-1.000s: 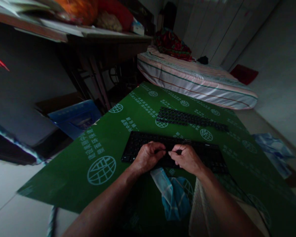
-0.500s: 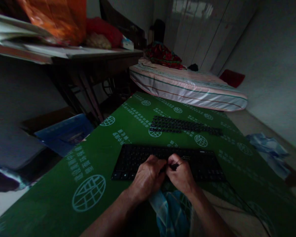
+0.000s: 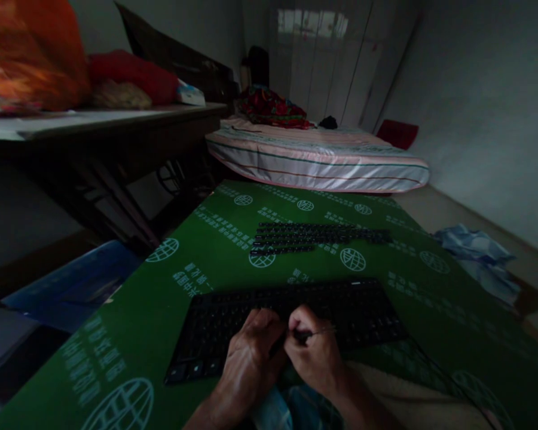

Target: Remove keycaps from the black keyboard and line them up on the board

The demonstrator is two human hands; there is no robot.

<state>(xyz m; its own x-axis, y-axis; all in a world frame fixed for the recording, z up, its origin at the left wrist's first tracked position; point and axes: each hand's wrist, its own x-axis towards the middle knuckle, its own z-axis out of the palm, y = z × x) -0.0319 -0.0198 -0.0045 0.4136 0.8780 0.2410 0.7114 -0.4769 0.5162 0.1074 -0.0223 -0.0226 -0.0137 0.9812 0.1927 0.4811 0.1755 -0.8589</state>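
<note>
Two bare hands, the left hand (image 3: 251, 352) and the right hand (image 3: 314, 349), sit close together low in my head-camera view, over the near middle of a black keyboard (image 3: 206, 334). The keyboard lies slightly slanted on a green table (image 3: 161, 310), its cord (image 3: 434, 360) running from the right end toward the near side. I see the right hand curled closed around a thin rod (image 3: 326, 330) that pokes out rightward. The left fingers are bent and bunched; I cannot tell whether they hold anything. Farther back, black keys (image 3: 314, 233) lie in rows. Below the hands is a blue cloth (image 3: 302, 403); beyond the table, a bed (image 3: 318, 158) with striped covering.
</note>
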